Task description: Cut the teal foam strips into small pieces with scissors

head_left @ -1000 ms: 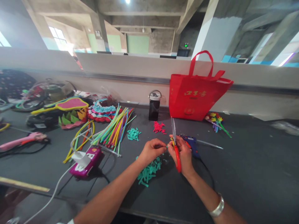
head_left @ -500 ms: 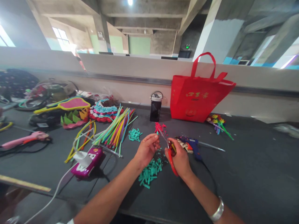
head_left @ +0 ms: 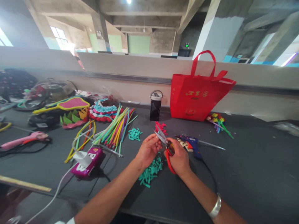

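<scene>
Red-handled scissors (head_left: pixel 170 160) are gripped in my right hand (head_left: pixel 179 158), their blades parted and pointing up and left. The blades reach over the fingertips of my left hand (head_left: pixel 149 147), which are pinched together. Whatever sits in that pinch is too small or covered to make out. Below the hands lies a pile of cut teal strips (head_left: pixel 151 171), partly covered by my left hand. A smaller heap of teal pieces (head_left: pixel 135 134) is to the left, and small pink-red pieces (head_left: pixel 161 127) lie just beyond the blades.
A black bottle (head_left: pixel 155 107) and a red bag (head_left: pixel 198 96) stand at the back. Right of my hands lies a blue glue gun (head_left: pixel 193 144) with a cord. Colourful pipe cleaners (head_left: pixel 116 129) and a purple power strip (head_left: pixel 90 161) are on the left.
The scissor blades have spread wider and shifted slightly left, over my left fingertips. A teal bit that showed at those fingertips is no longer visible.
</scene>
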The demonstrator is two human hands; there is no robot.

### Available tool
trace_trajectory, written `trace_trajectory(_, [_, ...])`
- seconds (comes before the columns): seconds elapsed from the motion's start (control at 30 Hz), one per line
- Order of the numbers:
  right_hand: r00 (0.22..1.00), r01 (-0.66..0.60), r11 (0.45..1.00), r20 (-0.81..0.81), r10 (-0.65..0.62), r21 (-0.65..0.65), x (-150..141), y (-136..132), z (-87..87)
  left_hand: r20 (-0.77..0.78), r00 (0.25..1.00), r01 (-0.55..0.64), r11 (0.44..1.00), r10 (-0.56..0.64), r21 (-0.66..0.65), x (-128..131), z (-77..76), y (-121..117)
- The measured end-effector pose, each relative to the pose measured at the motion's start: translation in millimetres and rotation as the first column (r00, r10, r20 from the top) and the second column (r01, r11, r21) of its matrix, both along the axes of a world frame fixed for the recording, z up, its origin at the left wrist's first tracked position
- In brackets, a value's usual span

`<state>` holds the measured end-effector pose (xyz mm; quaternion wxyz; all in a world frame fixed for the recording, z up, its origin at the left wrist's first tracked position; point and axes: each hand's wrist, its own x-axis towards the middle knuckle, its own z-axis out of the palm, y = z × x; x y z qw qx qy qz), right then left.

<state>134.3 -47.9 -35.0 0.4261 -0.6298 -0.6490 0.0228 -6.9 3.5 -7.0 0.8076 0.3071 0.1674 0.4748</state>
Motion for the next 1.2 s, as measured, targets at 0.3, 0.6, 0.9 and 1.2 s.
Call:
trace_trajectory(0.3, [0.999,0.033,0.999,0.026,-0.033,-0.011,-0.2,-3.3,5.8,-0.036,0.999,-0.022,1.0,0.022,0.019,1.6,-0.4,-1.2])
trace_trajectory(0.6, [0.999,0.028,0.998,0.027,-0.026,-0.049,0.9,-2.6,-0.3,-0.082,0.996,-0.04,0.998,0.043,0.038,1.2,2.0,-0.7])
trace_trajectory(0.9, [0.992,0.126,0.991,-0.014,-0.127,-0.034,12.4,2.8,1.6,-0.467,0.676,-0.479,0.822,0.569,0.307,-27.7,-1.3,37.9])
trace_trajectory(1.2, [0.993,0.11,0.994,-0.05,-0.111,-0.018,16.0,5.1,-0.8,-0.592,0.353,-0.461,0.685,0.725,0.565,-52.6,-19.1,68.2])
